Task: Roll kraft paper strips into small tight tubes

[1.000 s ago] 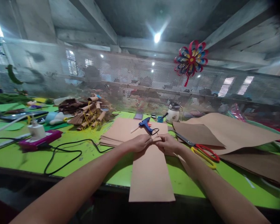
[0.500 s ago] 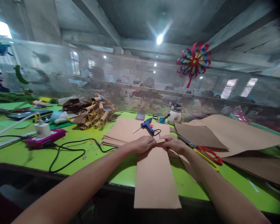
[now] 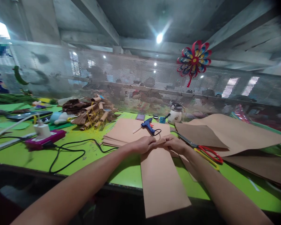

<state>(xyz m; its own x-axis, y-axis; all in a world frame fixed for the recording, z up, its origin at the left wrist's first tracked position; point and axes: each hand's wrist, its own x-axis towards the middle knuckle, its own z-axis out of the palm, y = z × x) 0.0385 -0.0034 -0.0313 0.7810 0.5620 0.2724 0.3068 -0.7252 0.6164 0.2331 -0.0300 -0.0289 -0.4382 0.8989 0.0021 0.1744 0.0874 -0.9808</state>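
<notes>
From where I stand, it all comes down to how the brown paper strip (image 3: 165, 181) lies from the two hands: it runs out on the near side of them, its long axis going far to near and slanting a little right, the loose near end sticking out past the edge of the green bench (image 3: 121, 175). The left grip (image 3: 145, 145) and the right grip (image 3: 175, 144) are both pinched closed on its far end, one at each side, with a narrow folded or rolled edge between them; I can't tell which. Neither hand looks nearer than the other. Just beyond lies a blue glue gun (image 3: 148, 126) on a paper stack (image 3: 120, 129).
</notes>
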